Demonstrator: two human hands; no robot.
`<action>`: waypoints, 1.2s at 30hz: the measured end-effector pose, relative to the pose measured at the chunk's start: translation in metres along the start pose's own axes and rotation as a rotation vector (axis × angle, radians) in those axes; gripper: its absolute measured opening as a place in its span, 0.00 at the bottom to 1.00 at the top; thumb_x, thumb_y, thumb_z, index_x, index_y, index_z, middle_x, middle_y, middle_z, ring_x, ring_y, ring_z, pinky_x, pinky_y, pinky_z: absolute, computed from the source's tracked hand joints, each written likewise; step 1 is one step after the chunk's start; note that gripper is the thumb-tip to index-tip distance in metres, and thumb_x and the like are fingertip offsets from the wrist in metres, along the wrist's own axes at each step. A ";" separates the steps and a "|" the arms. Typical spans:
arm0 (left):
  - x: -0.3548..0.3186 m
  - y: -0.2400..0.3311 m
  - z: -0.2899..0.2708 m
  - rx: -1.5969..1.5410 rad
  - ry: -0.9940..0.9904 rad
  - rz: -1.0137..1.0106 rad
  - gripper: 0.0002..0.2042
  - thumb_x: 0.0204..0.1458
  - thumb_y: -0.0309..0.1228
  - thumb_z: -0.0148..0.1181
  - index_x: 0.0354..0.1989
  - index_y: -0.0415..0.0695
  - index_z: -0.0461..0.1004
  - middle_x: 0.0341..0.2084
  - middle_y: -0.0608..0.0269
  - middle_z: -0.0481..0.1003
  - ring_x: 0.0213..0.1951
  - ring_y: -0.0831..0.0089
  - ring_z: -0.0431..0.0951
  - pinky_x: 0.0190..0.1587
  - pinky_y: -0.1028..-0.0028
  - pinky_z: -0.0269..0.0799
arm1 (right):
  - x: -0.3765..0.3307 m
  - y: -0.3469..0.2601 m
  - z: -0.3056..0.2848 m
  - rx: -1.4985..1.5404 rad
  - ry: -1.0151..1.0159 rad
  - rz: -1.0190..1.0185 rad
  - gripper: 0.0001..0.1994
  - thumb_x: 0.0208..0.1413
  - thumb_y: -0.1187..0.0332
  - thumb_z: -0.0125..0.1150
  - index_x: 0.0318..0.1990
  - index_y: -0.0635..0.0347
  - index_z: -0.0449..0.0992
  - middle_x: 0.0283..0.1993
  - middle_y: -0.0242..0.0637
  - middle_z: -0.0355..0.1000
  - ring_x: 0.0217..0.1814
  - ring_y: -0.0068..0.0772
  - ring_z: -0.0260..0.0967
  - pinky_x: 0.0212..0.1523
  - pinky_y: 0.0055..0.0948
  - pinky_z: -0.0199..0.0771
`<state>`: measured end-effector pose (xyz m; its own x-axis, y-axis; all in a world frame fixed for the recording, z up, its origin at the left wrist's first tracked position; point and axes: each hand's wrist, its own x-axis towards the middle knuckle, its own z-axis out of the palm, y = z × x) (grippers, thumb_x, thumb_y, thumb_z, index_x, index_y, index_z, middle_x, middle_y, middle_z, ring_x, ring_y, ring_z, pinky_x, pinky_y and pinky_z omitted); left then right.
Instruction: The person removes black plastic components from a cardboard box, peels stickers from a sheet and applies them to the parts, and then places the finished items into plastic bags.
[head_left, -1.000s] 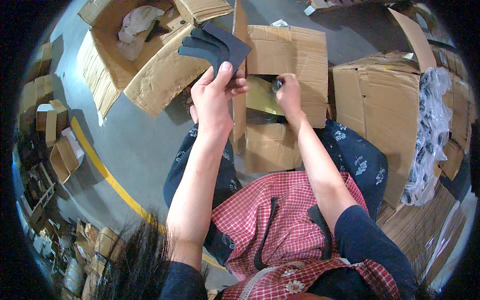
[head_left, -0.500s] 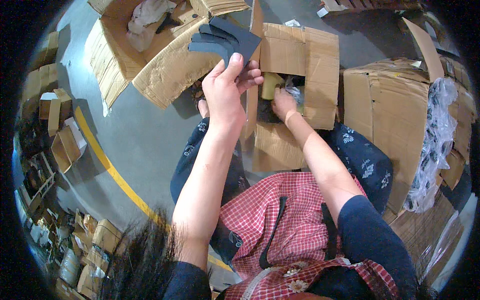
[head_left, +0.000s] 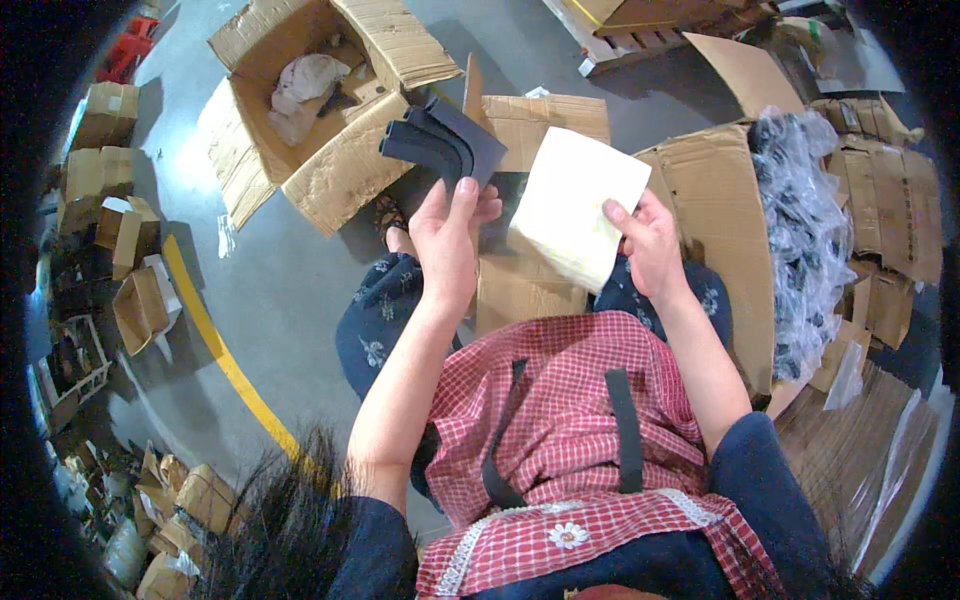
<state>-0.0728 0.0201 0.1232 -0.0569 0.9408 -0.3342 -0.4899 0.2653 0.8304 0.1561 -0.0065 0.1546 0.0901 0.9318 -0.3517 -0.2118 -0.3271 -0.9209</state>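
Note:
My left hand (head_left: pixel 450 245) is raised and closed on several black L-shaped corner pieces (head_left: pixel 480 150), stacked together with rounded, tube-like ends. My right hand (head_left: pixel 655 250) pinches the right edge of a thick white-to-pale-yellow square sheet (head_left: pixel 580 200), tilted in the air, its thumb on top. Whether this is one folded sheet or several cannot be made out. Beneath the sheet stands a cardboard box (head_left: pixel 525 295) between my legs, its flaps spread; the sheet hides most of its opening.
Ahead to the left, a large open carton (head_left: pixel 330 185) contains crumpled whitish wrapping (head_left: pixel 305 90). At my right stands a big carton (head_left: pixel 715 220) beside clear plastic bags of dark items (head_left: pixel 795 240). A yellow floor line (head_left: pixel 220 345) runs along my left, past small boxes (head_left: pixel 140 310).
My right hand has come up out of the box between my legs, bringing the pale sheet into the open. My left hand still grips the black corner pieces. The view has shifted.

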 end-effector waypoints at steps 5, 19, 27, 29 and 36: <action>-0.099 0.036 0.017 -0.025 0.080 0.098 0.12 0.65 0.32 0.53 0.46 0.34 0.73 0.38 0.58 0.78 0.39 0.70 0.80 0.48 0.70 0.74 | -0.032 -0.032 -0.008 0.253 -0.084 0.286 0.19 0.57 0.77 0.58 0.56 0.70 0.68 0.52 0.45 0.75 0.50 0.36 0.77 0.52 0.34 0.79; -0.287 0.044 0.017 -0.077 -0.019 -0.131 0.11 0.65 0.29 0.52 0.50 0.36 0.73 0.40 0.57 0.80 0.37 0.75 0.80 0.43 0.77 0.75 | -0.159 0.013 -0.021 0.094 -0.367 0.492 0.21 0.57 0.75 0.59 0.58 0.73 0.70 0.52 0.47 0.76 0.52 0.38 0.77 0.54 0.34 0.76; -0.305 0.042 0.018 -0.002 -0.015 -0.116 0.10 0.65 0.30 0.53 0.44 0.36 0.75 0.38 0.62 0.80 0.34 0.79 0.79 0.39 0.79 0.75 | -0.223 -0.057 -0.025 -1.001 -0.195 -0.806 0.14 0.56 0.65 0.63 0.48 0.59 0.77 0.55 0.46 0.73 0.65 0.50 0.66 0.66 0.44 0.64; -0.307 0.048 0.029 -0.027 0.003 -0.114 0.09 0.65 0.30 0.54 0.45 0.36 0.75 0.38 0.62 0.80 0.34 0.78 0.79 0.39 0.78 0.75 | -0.247 -0.080 -0.003 -1.118 -0.433 -1.036 0.18 0.53 0.65 0.64 0.50 0.61 0.75 0.58 0.45 0.70 0.66 0.51 0.64 0.69 0.49 0.61; -0.312 0.058 0.044 -0.095 -0.079 -0.025 0.12 0.65 0.29 0.53 0.49 0.33 0.74 0.41 0.57 0.79 0.37 0.73 0.80 0.44 0.72 0.77 | -0.268 -0.071 -0.013 -1.142 -0.577 -0.713 0.29 0.53 0.71 0.63 0.63 0.56 0.64 0.59 0.49 0.69 0.57 0.53 0.72 0.56 0.43 0.75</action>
<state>-0.0450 -0.2486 0.2958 0.0234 0.9489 -0.3147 -0.5708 0.2711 0.7751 0.1598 -0.2352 0.3120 -0.6086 0.7886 0.0873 0.6042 0.5320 -0.5932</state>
